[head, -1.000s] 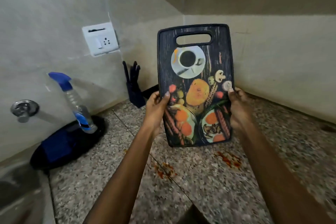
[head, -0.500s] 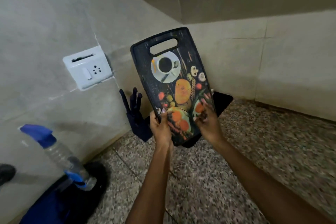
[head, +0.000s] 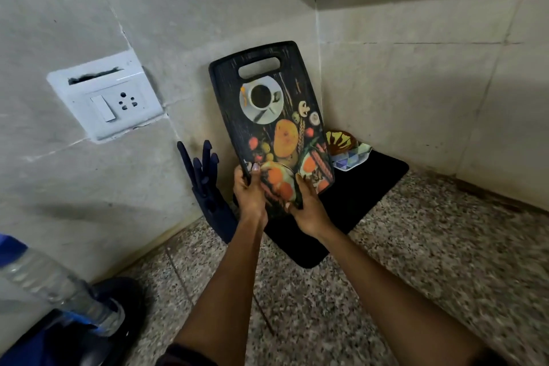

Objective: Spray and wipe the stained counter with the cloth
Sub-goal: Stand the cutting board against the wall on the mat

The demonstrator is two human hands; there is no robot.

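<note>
Speckled granite counter (head: 416,261) in a tiled corner; spray bottle (head: 56,291) stands blurred at lower left on a dark tray with blue cloth (head: 32,345), well apart from both hands. Left hand (head: 251,193) and right hand (head: 309,211) each grip the lower edge of a printed cutting board (head: 267,116), fingers curled on it, tilted upright over a black mat (head: 356,205). Knife block (head: 208,187) just left, patterned dishes (head: 347,148) behind, wall socket (head: 104,98) upper left.

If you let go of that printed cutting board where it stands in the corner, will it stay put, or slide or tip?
The cutting board looks stiff: it stands flat with no sag while the left hand and right hand grip its lower end. It stands steeply near the wall, so it may tip. Its foot seems to be over the dark mat, which probably curbs sliding.
</note>
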